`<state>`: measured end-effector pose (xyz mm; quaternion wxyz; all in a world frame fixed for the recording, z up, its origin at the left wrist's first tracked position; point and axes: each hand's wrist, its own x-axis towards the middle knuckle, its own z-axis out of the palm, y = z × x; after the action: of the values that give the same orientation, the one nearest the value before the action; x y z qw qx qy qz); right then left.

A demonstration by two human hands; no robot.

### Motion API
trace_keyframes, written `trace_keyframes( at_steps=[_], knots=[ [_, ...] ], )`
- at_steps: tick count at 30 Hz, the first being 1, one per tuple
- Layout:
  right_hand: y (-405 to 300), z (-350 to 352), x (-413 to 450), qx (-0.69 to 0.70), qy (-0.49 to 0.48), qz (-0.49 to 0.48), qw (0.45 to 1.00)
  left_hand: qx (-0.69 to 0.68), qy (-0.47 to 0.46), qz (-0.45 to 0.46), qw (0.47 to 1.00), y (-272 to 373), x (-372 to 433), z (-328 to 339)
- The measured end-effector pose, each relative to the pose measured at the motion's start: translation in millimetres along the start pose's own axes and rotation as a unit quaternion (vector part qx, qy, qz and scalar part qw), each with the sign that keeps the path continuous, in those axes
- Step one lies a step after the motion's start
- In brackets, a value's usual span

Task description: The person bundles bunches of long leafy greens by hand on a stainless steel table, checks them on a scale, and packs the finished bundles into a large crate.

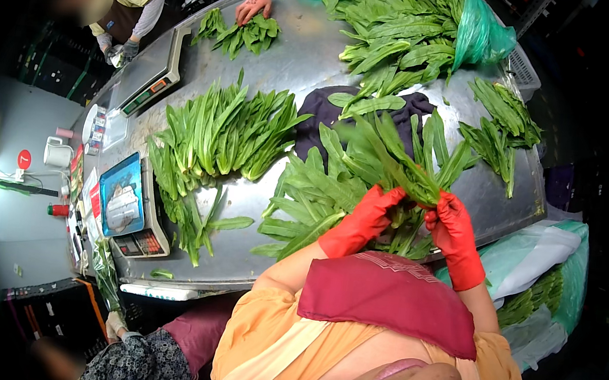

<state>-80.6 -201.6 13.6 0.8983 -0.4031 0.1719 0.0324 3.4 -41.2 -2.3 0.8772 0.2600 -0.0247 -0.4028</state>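
Observation:
Both my hands wear red rubber gloves. My left hand point(370, 221) has its fingers closed around the lower part of a bunch of long green leaves point(401, 161), and my right hand point(452, 226) pinches the same bunch near its stem end. The leaf tips point away from me. Beneath and to the left, a loose pile of similar leaves point(315, 191) lies on the metal table. A dark cloth point(318, 106) is spread just beyond, with some leaves across it. Farther left, several leafy bundles point(222, 132) lie in a row.
A large leaf heap point(408, 29) with a green plastic bag point(481, 36) fills the far side. Two scales point(153, 74) point(162, 215) stand at left. More leaves point(509, 116) lie at right. Co-workers are at the far left, far edge and lower left. A green-lined bag point(574, 276) stands beside me.

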Motion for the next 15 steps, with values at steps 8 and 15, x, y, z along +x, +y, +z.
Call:
trace_keyframes(
  at_steps=[8, 15],
  knots=[
    [37.1, -0.7, -3.1, -0.159, 0.037, -0.19, 0.968, -0.057, 0.003, -0.032, 0.998, -5.6, -3.6, -0.4],
    [41.7, -2.9, -16.0, -0.309, 0.051, -0.22, 0.924, -0.076, -0.037, -0.046, 0.995, -6.8, -2.6, 1.2]
  ],
)
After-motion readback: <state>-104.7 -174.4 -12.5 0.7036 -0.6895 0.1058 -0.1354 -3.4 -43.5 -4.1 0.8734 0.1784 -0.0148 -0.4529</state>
